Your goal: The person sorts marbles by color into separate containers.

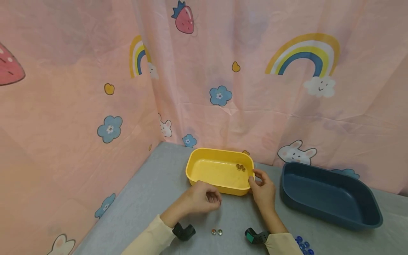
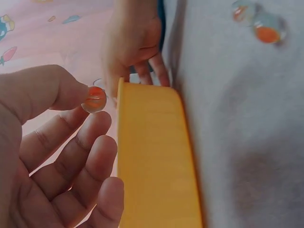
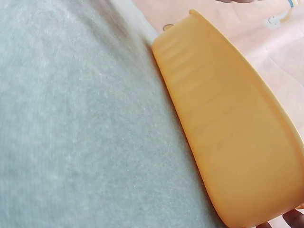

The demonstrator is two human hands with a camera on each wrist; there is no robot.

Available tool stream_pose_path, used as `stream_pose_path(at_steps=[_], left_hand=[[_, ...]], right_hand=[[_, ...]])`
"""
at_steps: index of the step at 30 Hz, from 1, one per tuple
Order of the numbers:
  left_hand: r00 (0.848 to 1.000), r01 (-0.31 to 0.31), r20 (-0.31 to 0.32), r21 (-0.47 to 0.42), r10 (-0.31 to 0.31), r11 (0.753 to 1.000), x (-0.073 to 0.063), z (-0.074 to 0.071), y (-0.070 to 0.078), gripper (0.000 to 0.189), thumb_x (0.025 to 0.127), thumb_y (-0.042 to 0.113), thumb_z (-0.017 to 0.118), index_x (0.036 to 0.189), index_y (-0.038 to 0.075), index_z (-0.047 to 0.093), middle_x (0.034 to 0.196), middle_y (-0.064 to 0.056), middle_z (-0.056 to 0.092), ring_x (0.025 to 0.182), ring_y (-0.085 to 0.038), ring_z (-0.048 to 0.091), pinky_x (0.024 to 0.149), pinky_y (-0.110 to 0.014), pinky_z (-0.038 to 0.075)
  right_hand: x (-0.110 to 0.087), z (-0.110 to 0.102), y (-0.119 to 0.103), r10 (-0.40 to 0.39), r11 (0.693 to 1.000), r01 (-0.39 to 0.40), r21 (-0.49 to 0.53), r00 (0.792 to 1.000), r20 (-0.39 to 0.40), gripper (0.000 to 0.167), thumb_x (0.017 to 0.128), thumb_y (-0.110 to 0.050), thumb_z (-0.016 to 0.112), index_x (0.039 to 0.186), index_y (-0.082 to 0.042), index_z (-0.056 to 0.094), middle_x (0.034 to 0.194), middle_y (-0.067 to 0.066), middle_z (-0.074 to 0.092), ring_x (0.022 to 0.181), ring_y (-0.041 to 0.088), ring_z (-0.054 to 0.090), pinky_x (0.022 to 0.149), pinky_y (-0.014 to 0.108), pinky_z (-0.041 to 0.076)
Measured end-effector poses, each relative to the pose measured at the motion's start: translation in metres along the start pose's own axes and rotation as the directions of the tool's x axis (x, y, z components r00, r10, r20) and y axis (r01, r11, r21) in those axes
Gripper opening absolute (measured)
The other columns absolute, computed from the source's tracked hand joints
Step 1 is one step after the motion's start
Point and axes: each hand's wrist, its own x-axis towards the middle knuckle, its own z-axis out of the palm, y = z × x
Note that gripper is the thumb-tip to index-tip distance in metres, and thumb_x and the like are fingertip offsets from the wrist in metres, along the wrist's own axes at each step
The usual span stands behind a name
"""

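Observation:
Between thumb and forefinger, my left hand (image 1: 204,198) pinches a clear marble with an orange swirl (image 2: 94,99); its other fingers curl loosely. This hand is just in front of the near wall of a yellow plastic basin (image 1: 204,181). My right hand (image 1: 264,191) grips the basin's right end, thumb and fingers at the rim. Several amber-looking marbles (image 1: 240,167) lie inside the basin toward its right end. On the cloth between my wrists are two more marbles, a reddish one (image 1: 213,232) and a clear one (image 1: 220,232). Only some right fingertips (image 3: 293,219) show in the right wrist view.
A dark blue basin (image 1: 331,217) stands at the right on the grey cloth (image 1: 159,184). Several blue marbles (image 1: 305,245) lie near the front edge, beside my right sleeve. Behind and to the left hangs a pink patterned curtain (image 1: 197,71).

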Motion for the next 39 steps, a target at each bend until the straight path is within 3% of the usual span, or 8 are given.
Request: stream_pose_path(at_steps=[6,13,30,39], left_hand=[[0.999,-0.025,-0.037,0.028,0.026,0.999,0.009,-0.007,0.004,0.01,0.081,0.01,0.071,0.077,0.019,0.069,0.069,0.01,0.063,0.063,0.001,0.054,0.061,-0.016,0.05],[0.997,0.007,-0.075,0.048,-0.003,0.999,0.017,-0.015,0.004,0.011,0.08,0.01,0.073,0.076,0.02,0.069,0.07,0.011,0.063,0.064,0.0,0.055,0.063,-0.017,0.051],[0.99,0.023,-0.144,0.113,-0.006,0.993,0.045,-0.031,-0.008,0.005,0.082,0.017,0.071,0.083,0.012,0.072,0.074,0.009,0.066,0.067,-0.003,0.058,0.066,-0.018,0.051],[0.983,0.109,-0.158,0.132,-0.088,0.985,0.054,-0.033,-0.016,0.005,0.082,0.02,0.071,0.084,0.015,0.072,0.075,0.01,0.066,0.068,-0.006,0.058,0.065,-0.019,0.05]], right_hand=[[0.0,-0.001,-0.001,0.007,1.0,-0.007,-0.013,1.0,0.005,0.032,0.088,-0.01,0.063,0.119,-0.005,0.063,0.12,0.019,0.065,0.067,-0.012,0.058,0.054,0.019,0.053],[0.0,0.0,-0.002,0.004,1.0,-0.004,0.004,1.0,0.005,0.032,0.087,-0.009,0.064,0.118,-0.005,0.064,0.119,0.02,0.065,0.067,-0.011,0.058,0.053,0.02,0.053],[0.002,-0.001,0.0,0.027,0.999,-0.027,0.016,0.999,0.028,0.031,0.088,-0.01,0.064,0.119,-0.005,0.063,0.121,0.02,0.064,0.069,-0.014,0.058,0.054,0.022,0.055],[0.002,-0.003,-0.005,0.045,0.998,-0.046,0.03,0.998,0.051,0.032,0.088,-0.008,0.064,0.119,-0.005,0.062,0.122,0.02,0.064,0.068,-0.009,0.061,0.055,0.025,0.056]])
